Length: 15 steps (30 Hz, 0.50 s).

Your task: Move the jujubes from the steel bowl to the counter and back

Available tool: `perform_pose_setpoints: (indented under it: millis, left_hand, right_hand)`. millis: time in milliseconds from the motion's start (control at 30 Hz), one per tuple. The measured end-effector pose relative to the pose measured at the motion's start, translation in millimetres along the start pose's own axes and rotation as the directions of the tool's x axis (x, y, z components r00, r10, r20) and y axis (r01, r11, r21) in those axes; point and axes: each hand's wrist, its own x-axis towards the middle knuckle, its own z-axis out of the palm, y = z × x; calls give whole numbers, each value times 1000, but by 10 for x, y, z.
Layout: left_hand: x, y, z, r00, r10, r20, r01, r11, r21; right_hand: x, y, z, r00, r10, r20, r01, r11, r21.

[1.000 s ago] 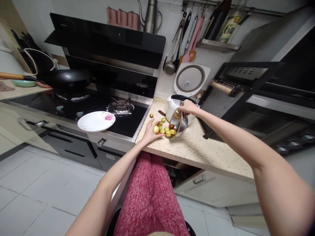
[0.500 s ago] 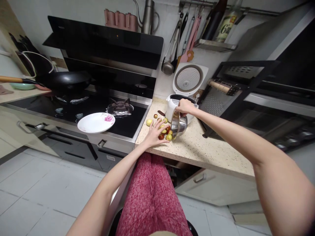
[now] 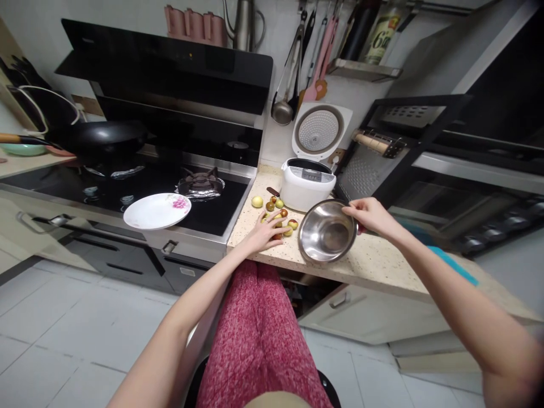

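Left hand (image 3: 264, 233) lies flat and open, fingers spread, palm down on a loose scatter of small fruits (image 3: 292, 224), green-yellow with some red-brown, on the speckled desk (image 3: 374, 266). The fruits sit under and just past the fingertips. The scatter runs from the desk's near edge back toward the white rice cooker (image 3: 306, 184). One larger pale fruit (image 3: 257, 201) lies apart at the back left, near the stove (image 3: 170, 187) edge. Right hand (image 3: 369, 216) is closed on the right rim of a steel bowl (image 3: 327, 232), thumb over the lip. The bowl is just right of the fruits, close to them but whether it touches them is unclear. It is tipped with its mouth facing up and toward the person, near rim at the desk's front edge. Bowl is empty, nothing inside but reflections. Left hand is on the fruits and is the nearer one; right hand is across the bowl from them. Rice cooker stands behind both with its lid (image 3: 318, 129) up; its inside is not visible. A white plate (image 3: 156, 211) with a pink print sits empty on the stove front, well left of the fruits. A black wok (image 3: 106, 139) rests on the far burner.
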Motion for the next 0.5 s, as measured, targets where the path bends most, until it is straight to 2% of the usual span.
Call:
perform_pose_setpoints:
  millis: [167, 400, 500]
  left_hand:
    - [-10, 1, 9, 998, -62, -26, 62, 998, -24]
    - [-24, 26, -27, 991, -130, -36, 127, 989, -80]
    - [-53, 51, -72, 993, -98, -69, 90, 990, -110]
  right_hand:
    - [-303, 393, 119, 997, -2, 76, -23, 947, 321]
    - [-515, 636, 523, 990, -27, 142, -49, 859, 509]
    - [-508, 691, 728, 983, -28, 179, -84, 805, 588]
